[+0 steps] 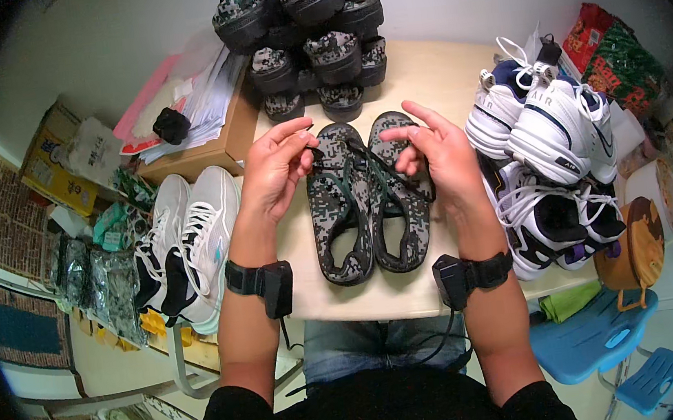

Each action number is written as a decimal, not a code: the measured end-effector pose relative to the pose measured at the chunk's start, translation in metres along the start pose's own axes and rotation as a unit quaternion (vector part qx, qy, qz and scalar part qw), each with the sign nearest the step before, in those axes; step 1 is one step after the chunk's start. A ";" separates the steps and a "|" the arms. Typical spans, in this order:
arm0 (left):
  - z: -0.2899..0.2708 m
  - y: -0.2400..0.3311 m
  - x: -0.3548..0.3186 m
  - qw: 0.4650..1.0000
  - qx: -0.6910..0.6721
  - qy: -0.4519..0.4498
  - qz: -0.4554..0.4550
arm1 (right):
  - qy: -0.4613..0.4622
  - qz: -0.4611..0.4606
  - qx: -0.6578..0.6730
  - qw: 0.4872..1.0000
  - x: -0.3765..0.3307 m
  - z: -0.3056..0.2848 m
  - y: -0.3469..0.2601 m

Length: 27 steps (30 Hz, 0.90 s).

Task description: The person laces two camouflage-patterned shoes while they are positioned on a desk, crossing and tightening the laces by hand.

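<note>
A pair of camouflage lace-up shoes (346,238) stands side by side on the pale table, toes pointing away from me and heels near the front edge. Dark laces run across both shoes. At the left shoe's outer side, my left hand (279,167) has its thumb and fingers drawn together on a dark shoelace (317,154). My right hand (445,153) hovers beside the right shoe (409,235), forefinger and thumb apart and the other fingers loosely bent. No object shows between them. Each wrist wears a black strapped device.
Stacked camouflage shoes (332,54) stand at the back. White sneakers (207,224) sit on the left, by a cardboard box (212,153) topped with papers. More white sneakers (558,129) are piled on the right. A blue chair (592,335) stands beyond the table's right front corner.
</note>
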<state>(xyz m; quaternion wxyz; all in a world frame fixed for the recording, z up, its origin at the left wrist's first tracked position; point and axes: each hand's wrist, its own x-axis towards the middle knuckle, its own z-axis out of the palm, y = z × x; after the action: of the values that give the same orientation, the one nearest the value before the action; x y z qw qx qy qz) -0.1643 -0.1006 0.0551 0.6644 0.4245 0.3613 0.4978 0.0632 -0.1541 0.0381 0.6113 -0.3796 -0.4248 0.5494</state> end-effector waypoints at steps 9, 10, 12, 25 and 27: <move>0.001 -0.005 0.002 0.995 0.092 -0.023 0.010 | 0.020 0.018 -0.107 0.994 0.001 0.003 0.003; 0.001 -0.008 0.003 0.986 0.163 -0.018 0.017 | 0.021 0.003 -0.161 0.987 0.001 0.001 0.007; -0.002 -0.017 0.006 0.960 0.274 -0.014 0.045 | 0.016 -0.064 -0.283 0.957 0.003 -0.001 0.019; -0.003 -0.022 -0.001 0.914 0.393 -0.072 0.076 | 0.051 -0.093 -0.422 0.901 0.001 0.008 0.024; -0.007 -0.025 0.001 0.898 0.424 -0.061 0.100 | 0.057 -0.122 -0.420 0.898 0.000 0.009 0.018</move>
<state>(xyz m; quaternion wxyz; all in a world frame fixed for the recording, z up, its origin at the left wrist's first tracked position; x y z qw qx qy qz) -0.1614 -0.1022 0.0291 0.3891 0.7292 0.4529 0.3343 0.0485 -0.1522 0.0249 0.4806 -0.5769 -0.6232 0.2190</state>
